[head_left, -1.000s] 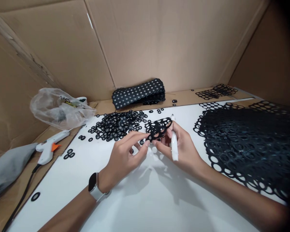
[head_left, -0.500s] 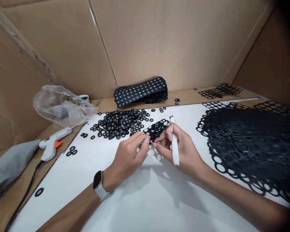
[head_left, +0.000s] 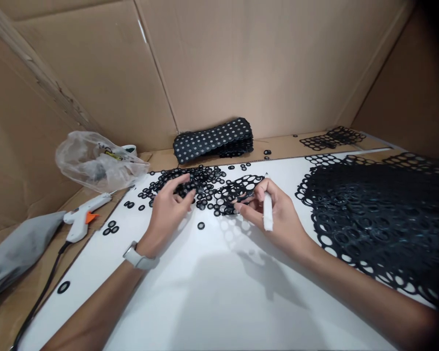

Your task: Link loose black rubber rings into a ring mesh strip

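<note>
My right hand (head_left: pixel 274 217) holds a white pen-like tool (head_left: pixel 267 210) along its palm and pinches a small black sheet of punched holes (head_left: pixel 237 191) with its fingertips, lifted a little above the white board (head_left: pixel 219 282). My left hand (head_left: pixel 168 209), a pale watch on its wrist, reaches into the pile of loose black rings (head_left: pixel 185 185) with its fingers spread over them. Whether it has picked one up is hidden. A single black ring (head_left: pixel 201 225) lies between the two hands.
A big heap of black perforated sheets (head_left: pixel 380 214) fills the right side. A stack of dotted black strips (head_left: pixel 214 139) lies at the back. A white glue gun (head_left: pixel 82 219), a plastic bag (head_left: pixel 95 161) and a grey cloth (head_left: pixel 14 251) sit left. Cardboard walls enclose everything.
My left hand let go of the small punched sheet and moved left and back into the ring pile. My right hand keeps the sheet and tool.
</note>
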Tool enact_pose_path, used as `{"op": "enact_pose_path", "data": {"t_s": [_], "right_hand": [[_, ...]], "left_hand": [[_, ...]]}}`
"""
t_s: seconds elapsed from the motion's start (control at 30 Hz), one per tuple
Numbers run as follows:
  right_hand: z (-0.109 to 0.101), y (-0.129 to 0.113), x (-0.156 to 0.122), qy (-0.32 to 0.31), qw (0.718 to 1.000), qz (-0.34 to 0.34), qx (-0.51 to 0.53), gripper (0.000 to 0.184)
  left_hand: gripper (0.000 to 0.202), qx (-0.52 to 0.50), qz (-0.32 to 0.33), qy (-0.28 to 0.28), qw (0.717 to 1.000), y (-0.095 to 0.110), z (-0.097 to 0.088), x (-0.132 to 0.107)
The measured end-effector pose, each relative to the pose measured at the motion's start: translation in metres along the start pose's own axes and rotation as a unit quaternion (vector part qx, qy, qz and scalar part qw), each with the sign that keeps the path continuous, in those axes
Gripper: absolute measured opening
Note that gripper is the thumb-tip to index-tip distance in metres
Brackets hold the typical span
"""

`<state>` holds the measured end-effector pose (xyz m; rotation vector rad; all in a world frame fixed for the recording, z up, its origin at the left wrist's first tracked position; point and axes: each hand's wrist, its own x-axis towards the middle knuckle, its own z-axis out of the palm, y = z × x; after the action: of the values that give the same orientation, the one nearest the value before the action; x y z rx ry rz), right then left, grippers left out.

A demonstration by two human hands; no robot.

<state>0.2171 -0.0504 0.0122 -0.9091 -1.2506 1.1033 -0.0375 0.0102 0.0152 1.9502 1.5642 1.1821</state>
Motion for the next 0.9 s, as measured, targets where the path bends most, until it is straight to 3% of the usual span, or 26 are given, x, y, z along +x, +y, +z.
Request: {"op": "enact_pose_path", "data": {"t_s": [0.13, 0.27, 0.47, 0.67, 0.73, 0.8, 0.9], "right_hand": [[-0.003, 0.004, 0.002, -0.029, 1.0, 0.004, 0.005, 0.045], [-0.003, 0.001, 0.0, -0.061, 0.998, 0.017, 0.022, 0.046], [-0.01, -0.003, 0.001, 0.009, 0.999, -0.02, 0.034, 0.039], [-0.024, 0.004, 0.019, 0.107, 0.989, -0.035, 0.092, 0.041], [-0.027, 0.003, 0.024, 0.141, 0.985, -0.03, 0.097, 0.041], [-0.027, 0.002, 0.027, 0.169, 0.981, -0.02, 0.093, 0.04], [-0.027, 0.003, 0.03, 0.15, 0.987, 0.006, 0.059, 0.039]], "left_hand": [[0.054, 0.013, 0.12, -0.09, 0.989, 0.023, 0.013, -0.021], [0.03, -0.023, 0.173, -0.102, 0.979, 0.036, 0.021, -0.034], [0.023, -0.1, 0.062, -0.073, 0.99, 0.04, 0.021, -0.034], [0.029, -0.218, -0.027, -0.084, 0.972, 0.049, 0.011, -0.027], [0.037, -0.258, -0.045, -0.137, 0.955, 0.052, 0.005, -0.027], [0.036, -0.295, -0.062, -0.228, 0.926, 0.054, -0.002, -0.027], [0.039, -0.326, -0.065, -0.426, 0.841, 0.057, -0.011, -0.028]]}}
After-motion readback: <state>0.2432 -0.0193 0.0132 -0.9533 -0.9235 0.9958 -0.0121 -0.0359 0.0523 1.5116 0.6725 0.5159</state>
